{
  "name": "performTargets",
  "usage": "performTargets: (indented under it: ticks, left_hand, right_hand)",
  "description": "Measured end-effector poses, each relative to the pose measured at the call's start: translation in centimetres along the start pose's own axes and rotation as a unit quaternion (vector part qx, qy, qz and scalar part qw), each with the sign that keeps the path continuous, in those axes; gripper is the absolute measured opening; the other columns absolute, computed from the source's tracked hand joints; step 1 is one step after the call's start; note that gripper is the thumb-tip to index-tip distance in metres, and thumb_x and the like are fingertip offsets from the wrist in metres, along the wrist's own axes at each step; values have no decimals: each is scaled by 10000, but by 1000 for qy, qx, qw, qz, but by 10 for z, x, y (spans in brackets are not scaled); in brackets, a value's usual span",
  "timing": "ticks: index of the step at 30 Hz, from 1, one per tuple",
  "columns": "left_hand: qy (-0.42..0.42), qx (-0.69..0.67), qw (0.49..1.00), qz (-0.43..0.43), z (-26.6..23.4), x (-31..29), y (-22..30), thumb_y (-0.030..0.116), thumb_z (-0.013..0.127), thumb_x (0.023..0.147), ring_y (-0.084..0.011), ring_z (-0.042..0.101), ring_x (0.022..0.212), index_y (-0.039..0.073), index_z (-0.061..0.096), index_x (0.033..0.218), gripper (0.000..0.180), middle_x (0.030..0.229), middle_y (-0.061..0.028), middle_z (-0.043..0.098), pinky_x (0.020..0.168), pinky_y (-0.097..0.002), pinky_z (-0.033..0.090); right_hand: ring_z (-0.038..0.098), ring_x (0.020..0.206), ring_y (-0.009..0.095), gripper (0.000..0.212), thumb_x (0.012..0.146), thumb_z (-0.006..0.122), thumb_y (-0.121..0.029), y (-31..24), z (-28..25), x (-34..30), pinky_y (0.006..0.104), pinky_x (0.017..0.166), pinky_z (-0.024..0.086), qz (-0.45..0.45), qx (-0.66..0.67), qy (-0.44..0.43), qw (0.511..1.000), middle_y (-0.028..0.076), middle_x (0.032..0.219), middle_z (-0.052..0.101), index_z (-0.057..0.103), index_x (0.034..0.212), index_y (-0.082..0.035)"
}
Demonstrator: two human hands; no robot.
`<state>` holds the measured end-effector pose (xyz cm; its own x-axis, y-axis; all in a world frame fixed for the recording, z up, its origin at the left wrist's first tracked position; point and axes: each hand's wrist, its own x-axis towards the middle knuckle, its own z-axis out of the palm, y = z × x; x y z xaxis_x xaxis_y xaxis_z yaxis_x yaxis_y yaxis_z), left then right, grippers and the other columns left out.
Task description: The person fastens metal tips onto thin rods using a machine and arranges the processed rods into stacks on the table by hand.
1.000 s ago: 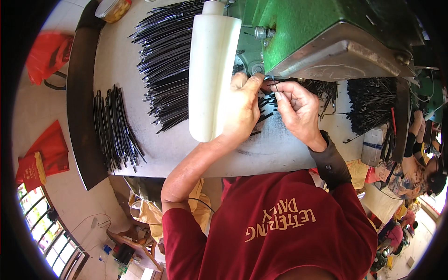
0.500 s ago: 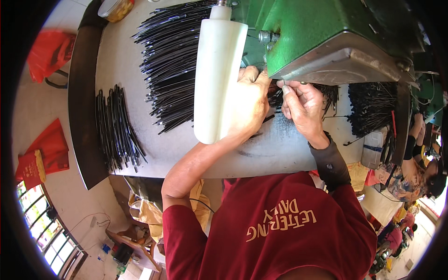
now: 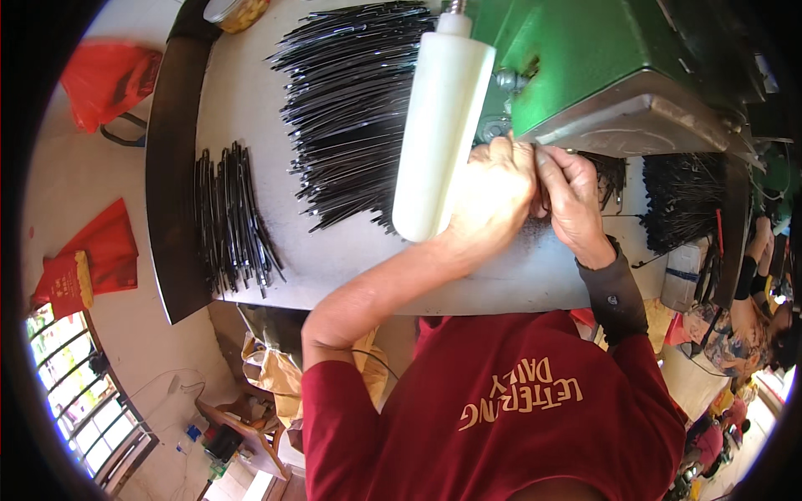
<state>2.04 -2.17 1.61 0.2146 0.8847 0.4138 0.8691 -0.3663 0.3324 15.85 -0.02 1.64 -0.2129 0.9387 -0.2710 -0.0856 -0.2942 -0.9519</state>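
My left hand (image 3: 499, 190) is closed under the front edge of the green machine (image 3: 576, 63), its fingertips hidden by the machine's corner and by the knuckles. Close against it, my right hand (image 3: 571, 200) has thumb and forefinger pinched together. Whatever lies between the fingers of either hand is too small or too hidden to make out. A thick white cylindrical handle (image 3: 443, 138) hangs from the machine in front of my left wrist. Left of this handle, a wide pile of thin black strips (image 3: 347, 117) covers the grey tabletop (image 3: 359, 271).
A smaller bundle of black strips (image 3: 234, 221) lies near the table's dark raised left edge (image 3: 171, 192). More thin black pieces (image 3: 681, 196) are heaped at the right, beside a pale box (image 3: 683, 274). A lidded jar (image 3: 236, 12) stands far left. Another person (image 3: 727, 330) sits off to the right.
The whole view has shifted, so the scene sits further right. My left hand has moved right, closing the gap to my right hand, which stays pinched by the machine's corner.
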Motion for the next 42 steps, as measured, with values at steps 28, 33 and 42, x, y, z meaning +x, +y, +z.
performTargets:
  ticks: [28, 33, 42]
  left_hand:
    - [105, -105, 988, -38, -29, -29, -63, 24, 716, 801, -199, 564, 605, 53, 690, 1068, 270, 697, -85, 580, 574, -320, 475]
    - [60, -34, 997, -27, -36, -16, -31, 9, 708, 743, -210, 527, 589, 106, 700, 1044, 316, 678, -67, 496, 541, -336, 445]
    - [24, -11, 999, -33, -48, -18, -31, 30, 685, 754, -234, 554, 591, 108, 711, 1026, 284, 670, -69, 515, 537, -352, 449]
  right_hand:
    - [554, 619, 208, 167, 635, 704, -34, 15, -60, -78, 325, 519, 427, -372, -538, -190, 733, 53, 724, 530, 582, 749, -44]
    - [557, 634, 250, 121, 785, 657, -55, 27, -28, -63, 373, 527, 439, -303, -492, -81, 812, 85, 744, 504, 541, 803, -23]
    - [556, 547, 102, 126, 844, 608, 10, 25, -11, -45, 261, 501, 448, -176, -302, -35, 936, 69, 724, 582, 561, 960, 15]
